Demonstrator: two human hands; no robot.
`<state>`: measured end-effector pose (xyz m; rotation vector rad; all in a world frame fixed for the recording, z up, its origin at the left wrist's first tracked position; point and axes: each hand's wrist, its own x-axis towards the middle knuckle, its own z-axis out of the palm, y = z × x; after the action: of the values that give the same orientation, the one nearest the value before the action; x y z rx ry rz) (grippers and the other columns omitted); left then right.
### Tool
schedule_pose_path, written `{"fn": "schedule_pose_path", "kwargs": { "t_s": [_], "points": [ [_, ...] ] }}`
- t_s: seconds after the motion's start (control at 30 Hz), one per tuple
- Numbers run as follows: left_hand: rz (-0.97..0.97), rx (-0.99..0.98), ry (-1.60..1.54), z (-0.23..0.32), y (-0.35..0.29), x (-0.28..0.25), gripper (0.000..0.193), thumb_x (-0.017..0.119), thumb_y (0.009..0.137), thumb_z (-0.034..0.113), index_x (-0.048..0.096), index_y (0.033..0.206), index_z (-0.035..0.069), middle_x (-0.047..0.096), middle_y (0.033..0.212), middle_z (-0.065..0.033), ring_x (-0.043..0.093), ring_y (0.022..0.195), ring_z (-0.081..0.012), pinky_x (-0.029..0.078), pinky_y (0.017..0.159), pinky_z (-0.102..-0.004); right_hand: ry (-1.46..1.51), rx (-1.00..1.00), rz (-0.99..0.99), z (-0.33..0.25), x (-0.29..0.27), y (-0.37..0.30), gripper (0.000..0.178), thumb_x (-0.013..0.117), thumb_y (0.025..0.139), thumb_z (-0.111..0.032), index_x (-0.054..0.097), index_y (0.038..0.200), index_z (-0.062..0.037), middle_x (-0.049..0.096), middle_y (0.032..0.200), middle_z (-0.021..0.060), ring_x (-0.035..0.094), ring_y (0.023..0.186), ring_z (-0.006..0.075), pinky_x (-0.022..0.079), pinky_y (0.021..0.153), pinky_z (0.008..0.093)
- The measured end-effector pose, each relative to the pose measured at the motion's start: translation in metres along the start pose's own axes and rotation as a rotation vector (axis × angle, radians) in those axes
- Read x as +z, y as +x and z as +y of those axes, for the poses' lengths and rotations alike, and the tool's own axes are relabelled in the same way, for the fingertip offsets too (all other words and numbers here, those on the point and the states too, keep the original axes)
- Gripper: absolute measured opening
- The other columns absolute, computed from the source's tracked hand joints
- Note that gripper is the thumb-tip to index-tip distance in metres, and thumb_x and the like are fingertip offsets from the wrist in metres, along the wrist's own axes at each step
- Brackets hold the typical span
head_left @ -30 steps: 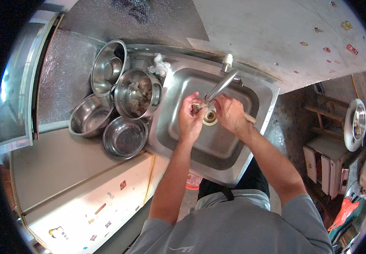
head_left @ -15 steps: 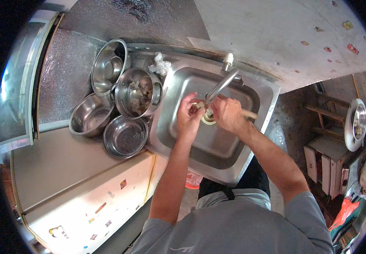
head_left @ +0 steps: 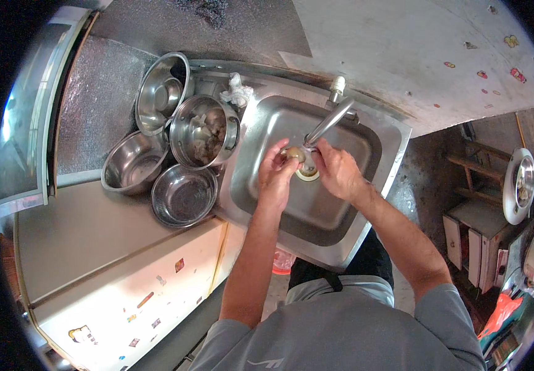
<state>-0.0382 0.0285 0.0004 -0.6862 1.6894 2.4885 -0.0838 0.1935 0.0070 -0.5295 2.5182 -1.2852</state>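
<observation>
Over the steel sink [head_left: 313, 210], my left hand [head_left: 273, 180] pinches a small, pale brownish piece of food [head_left: 293, 154], its kind unclear, between thumb and fingers. My right hand [head_left: 343, 175] is closed close beside it, just under the spout of the tap [head_left: 330, 121]. A wooden handle showed behind this hand a moment ago; now the hand hides the tool, and its working end cannot be made out. Below both hands lies the drain strainer [head_left: 307, 175], partly covered. Similar pale and brown pieces [head_left: 207, 148] fill part of a steel pot [head_left: 187, 159] left of the sink.
Around the pot stand a tilted steel basin [head_left: 145, 99], a steel bowl [head_left: 113, 173] and a shallow steel bowl [head_left: 168, 217]. A crumpled white cloth [head_left: 237, 93] lies at the sink's back left. At far right is a white-rimmed dish [head_left: 509, 191] with pieces in it.
The piece in my left hand has turned, showing more of its rounded side. My right hand has rotated and shifted slightly, and the wooden handle has gone from sight.
</observation>
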Motion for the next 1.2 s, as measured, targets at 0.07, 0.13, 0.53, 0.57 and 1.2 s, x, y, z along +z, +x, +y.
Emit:
{"fn": "schedule_pose_path", "kwargs": {
  "t_s": [0.07, 0.13, 0.53, 0.57, 1.2],
  "points": [
    [0.026, 0.023, -0.014, 0.001, -0.001, 0.002, 0.05, 0.06, 0.085, -0.005, 0.046, 0.133, -0.001, 0.057, 0.106, -0.008, 0.059, 0.092, -0.0145, 0.052, 0.081, -0.028, -0.053, -0.052, -0.015, -0.003, 0.003, -0.001, 0.016, 0.056, 0.09, -0.011, 0.052, 0.103, -0.0039, 0.065, 0.088, 0.0217, 0.064, 0.079, 0.0426, 0.052, 0.067, 0.0508],
    [0.024, 0.017, -0.014, 0.001, -0.003, 0.002, 0.05, 0.06, 0.085, -0.005, 0.046, 0.133, -0.001, 0.057, 0.106, -0.008, 0.059, 0.092, -0.0145, 0.052, 0.08, -0.0277, -0.107, -0.104, -0.028, -0.004, 0.003, 0.0, 0.013, 0.057, 0.09, -0.011, 0.053, 0.098, -0.0011, 0.065, 0.087, 0.0217, 0.064, 0.079, 0.0421, 0.051, 0.066, 0.0498],
    [0.007, -0.005, -0.008, -0.004, -0.003, -0.001, 0.043, 0.062, 0.086, 0.0, 0.052, 0.128, 0.0, 0.06, 0.106, -0.0051, 0.058, 0.095, -0.0144, 0.048, 0.081, -0.029, -0.155, -0.078, 0.052, 0.001, -0.005, -0.003, 0.016, 0.06, 0.086, -0.01, 0.058, 0.101, -0.0056, 0.066, 0.088, 0.0172, 0.065, 0.08, 0.0397, 0.052, 0.067, 0.0483],
    [-0.004, -0.014, -0.015, -0.003, -0.004, -0.003, 0.043, 0.062, 0.085, 0.0, 0.053, 0.127, 0.0, 0.06, 0.105, -0.0047, 0.058, 0.094, -0.0141, 0.048, 0.08, -0.0288, -0.145, -0.143, 0.021, 0.001, -0.007, -0.004, 0.016, 0.061, 0.085, -0.01, 0.059, 0.1, -0.0058, 0.066, 0.087, 0.0167, 0.065, 0.08, 0.039, 0.052, 0.068, 0.0474],
    [-0.095, -0.094, 0.026, 0.006, -0.007, -0.009, 0.036, 0.062, 0.087, 0.003, 0.055, 0.122, -0.002, 0.061, 0.103, -0.0051, 0.058, 0.091, -0.0125, 0.05, 0.077, -0.0279, -0.238, -0.267, -0.058, 0.003, -0.018, -0.004, 0.014, 0.062, 0.083, -0.009, 0.058, 0.096, -0.0051, 0.065, 0.084, 0.014, 0.065, 0.078, 0.0349, 0.052, 0.064, 0.0456]
  ]
}}
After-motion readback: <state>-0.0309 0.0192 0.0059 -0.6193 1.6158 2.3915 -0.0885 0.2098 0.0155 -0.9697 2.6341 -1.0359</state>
